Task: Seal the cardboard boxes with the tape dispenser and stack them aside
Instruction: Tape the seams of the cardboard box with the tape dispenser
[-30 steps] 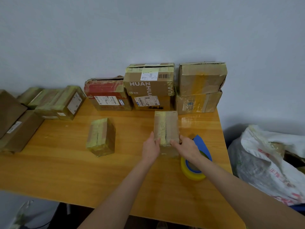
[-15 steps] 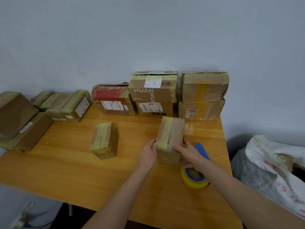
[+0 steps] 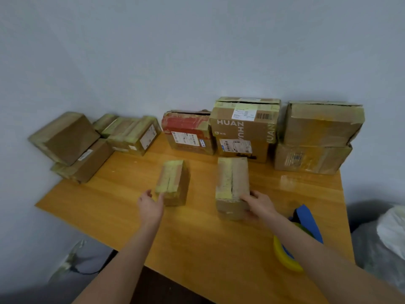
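Observation:
Two small taped cardboard boxes lie on the wooden table (image 3: 197, 242). My right hand (image 3: 259, 204) grips the near right corner of the right-hand small box (image 3: 232, 185), which is slightly blurred. My left hand (image 3: 151, 205) is at the near left corner of the left-hand small box (image 3: 173, 182), fingers loosely spread and touching or nearly touching it. The blue tape dispenser (image 3: 306, 222) with a yellow tape roll (image 3: 285, 257) lies by the right edge, partly hidden behind my right forearm.
Sealed boxes line the wall: a stack at far left (image 3: 65, 139), flat boxes (image 3: 131, 134), a red-topped box (image 3: 188, 132), a "HUAN" stack (image 3: 245, 128) and another stack at right (image 3: 317, 137). A white plastic bag (image 3: 392, 229) lies off the table's right edge.
My left hand has let go of the right-hand box and moved left to the other small box. My right hand still holds the right-hand box. The view has swung left.

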The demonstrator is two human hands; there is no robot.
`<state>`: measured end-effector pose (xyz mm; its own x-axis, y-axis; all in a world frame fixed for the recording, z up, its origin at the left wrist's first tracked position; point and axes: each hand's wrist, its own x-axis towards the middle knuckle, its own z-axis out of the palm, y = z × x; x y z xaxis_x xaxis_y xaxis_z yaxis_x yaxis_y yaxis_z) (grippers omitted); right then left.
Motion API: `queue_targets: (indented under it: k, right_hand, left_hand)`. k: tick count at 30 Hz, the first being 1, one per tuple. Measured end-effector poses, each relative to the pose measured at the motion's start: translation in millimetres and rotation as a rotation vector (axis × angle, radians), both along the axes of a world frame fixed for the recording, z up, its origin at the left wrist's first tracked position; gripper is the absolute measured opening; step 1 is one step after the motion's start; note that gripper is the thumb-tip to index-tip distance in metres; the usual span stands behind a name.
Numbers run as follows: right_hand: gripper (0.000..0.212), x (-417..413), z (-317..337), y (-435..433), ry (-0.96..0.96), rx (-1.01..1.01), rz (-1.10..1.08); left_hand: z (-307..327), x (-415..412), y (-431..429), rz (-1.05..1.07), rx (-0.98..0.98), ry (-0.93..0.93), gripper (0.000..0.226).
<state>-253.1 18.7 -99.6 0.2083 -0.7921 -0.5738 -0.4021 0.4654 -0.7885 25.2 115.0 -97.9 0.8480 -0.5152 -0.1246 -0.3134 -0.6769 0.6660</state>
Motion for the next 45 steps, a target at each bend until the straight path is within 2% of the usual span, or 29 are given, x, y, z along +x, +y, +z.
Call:
queue_targets:
  k: [3,9,13,15,17,18,20,22,24,25,27,28,32,35,39,43,45]
  right_hand:
    - [0.069,17.5,0.4,-1.2,-0.008,0.035,-0.005]
    - [0.074,78.2,-0.6,6.1,0.028,0.022,0.017]
    - [0.066,117.6,-0.9,14.2,-0.023,0.038,-0.063]
    - [0.061,128.5,-4.3,18.3,-0.072,0.082,-0.142]
    - [0.066,135.7,-5.2,20.2,-0.158,0.13,-0.193]
    - [0.072,139.5,-2.6,21.1,-0.205,0.148,-0.203]
    - [0.075,147.5,1.6,20.9,-0.327,0.174,-0.194]
    - [0.062,154.7,4.5,17.5,-0.477,0.208,-0.176]
    - [0.05,162.6,6.9,13.3,-0.569,0.229,-0.159]
    - [0.051,168.3,8.7,9.9,-0.585,0.225,-0.155]
    - [0.057,182.5,16.4,5.3,-0.59,0.202,-0.171]
    - [0.053,192.6,23.5,2.7,-0.584,0.18,-0.177]
    - [0.016,236.9,53.2,-9.0,-0.553,0.11,-0.174]
    - [0.006,267.7,75.3,-23.8,-0.573,0.047,-0.206]
    - [0.011,310.6,102.8,-43.2,-0.618,-0.01,-0.156]
    - [0.031,364.1,119.9,-66.1,-0.589,-0.041,-0.158]
    - [0.034,396.6,123.0,-79.4,-0.549,-0.067,-0.161]
  left_hand:
    - [-11.6,39.6,-10.5,-0.018,0.006,0.21,0.071]
    - [-35.5,78.2,-34.4,-0.139,-0.005,0.721,0.067]
    - [-35.9,87.5,-38.9,-0.182,-0.045,0.911,0.06]
    - [-33.2,98.4,-37.0,-0.189,-0.058,0.95,0.065]
    - [-29.1,113.6,-35.3,-0.213,-0.073,0.958,0.072]
    - [-25.4,120.8,-34.6,-0.228,-0.098,0.964,0.069]
    - [-15.4,132.6,-33.5,-0.262,-0.159,0.974,0.047]
    - [-3.1,141.6,-31.1,-0.281,-0.212,0.977,0.04]
    - [9.9,150.1,-27.7,-0.297,-0.249,0.963,0.049]
    - [17.0,154.3,-26.7,-0.298,-0.264,0.94,0.051]
    - [29.5,162.8,-21.9,-0.262,-0.291,0.871,0.046]
    - [37.6,168.6,-20.1,-0.249,-0.312,0.832,0.041]
    - [73.9,197.4,-17.9,-0.211,-0.366,0.738,0.027]
    - [98.6,221.7,-28.7,-0.198,-0.397,0.679,0.033]
    - [127.1,262.9,-53.4,-0.158,-0.421,0.51,0.059]
    - [148.6,319.9,-85.2,-0.227,-0.42,0.398,0.05]
    - [154.6,354.0,-104.2,-0.303,-0.4,0.325,0.045]
